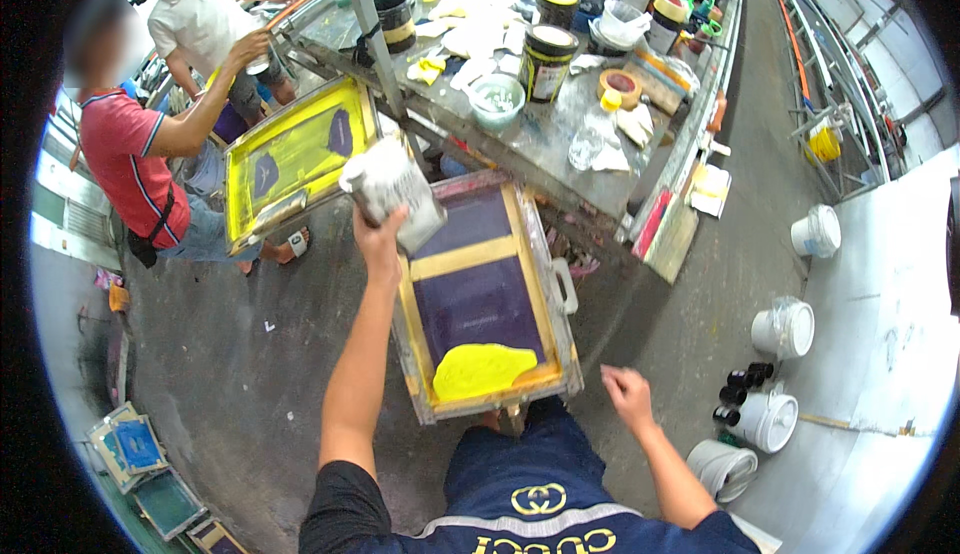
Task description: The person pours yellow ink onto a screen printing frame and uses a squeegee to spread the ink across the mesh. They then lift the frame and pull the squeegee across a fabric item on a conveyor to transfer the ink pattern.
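Observation:
My left hand is wrapped round a white, ink-stained plastic jar, held tilted above the far left part of a screen-printing frame. The frame has a dark purple mesh, tan tape around its edges and a tape strip across it. A puddle of thick yellow ink lies at its near end. Off to the right of the frame, my right hand hangs in the air holding nothing, its fingers loosely bent and a little apart. What supports the frame from below is hidden.
A cluttered workbench stands ahead with ink tubs, rags, tape and a clear bottle. At left, a person in a red shirt stands by a yellow-edged screen frame; another person stands behind. White buckets line the right wall.

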`<state>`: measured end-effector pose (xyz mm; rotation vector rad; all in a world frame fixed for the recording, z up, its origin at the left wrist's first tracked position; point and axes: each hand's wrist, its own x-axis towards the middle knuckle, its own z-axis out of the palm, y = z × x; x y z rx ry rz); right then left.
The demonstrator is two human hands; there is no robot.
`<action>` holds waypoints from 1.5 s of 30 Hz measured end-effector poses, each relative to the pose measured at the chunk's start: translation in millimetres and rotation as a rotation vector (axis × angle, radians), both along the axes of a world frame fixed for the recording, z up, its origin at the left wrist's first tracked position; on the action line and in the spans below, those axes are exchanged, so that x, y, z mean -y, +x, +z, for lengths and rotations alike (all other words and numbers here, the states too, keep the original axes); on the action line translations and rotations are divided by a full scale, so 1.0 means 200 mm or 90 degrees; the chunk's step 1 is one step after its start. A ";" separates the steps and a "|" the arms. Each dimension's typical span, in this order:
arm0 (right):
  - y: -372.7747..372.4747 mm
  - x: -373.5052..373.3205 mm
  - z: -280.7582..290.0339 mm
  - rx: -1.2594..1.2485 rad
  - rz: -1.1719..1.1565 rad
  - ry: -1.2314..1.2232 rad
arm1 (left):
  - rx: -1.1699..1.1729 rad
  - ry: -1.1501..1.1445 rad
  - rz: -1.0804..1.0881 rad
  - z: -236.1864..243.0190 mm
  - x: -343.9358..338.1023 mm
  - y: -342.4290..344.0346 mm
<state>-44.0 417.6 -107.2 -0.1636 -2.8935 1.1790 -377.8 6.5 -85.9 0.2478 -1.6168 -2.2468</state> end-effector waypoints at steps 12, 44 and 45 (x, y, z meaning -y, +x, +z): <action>0.10 -0.57 -0.37 0.314 -0.322 -0.269 | -0.102 -0.396 0.073 0.36 -0.60 -1.93; -0.78 -0.53 0.29 0.045 -0.344 -0.420 | -0.217 -0.379 -0.049 0.51 -0.60 -0.35; -0.77 -0.44 0.39 0.013 -0.260 -0.279 | -0.321 -0.572 -0.104 0.50 -0.61 -0.10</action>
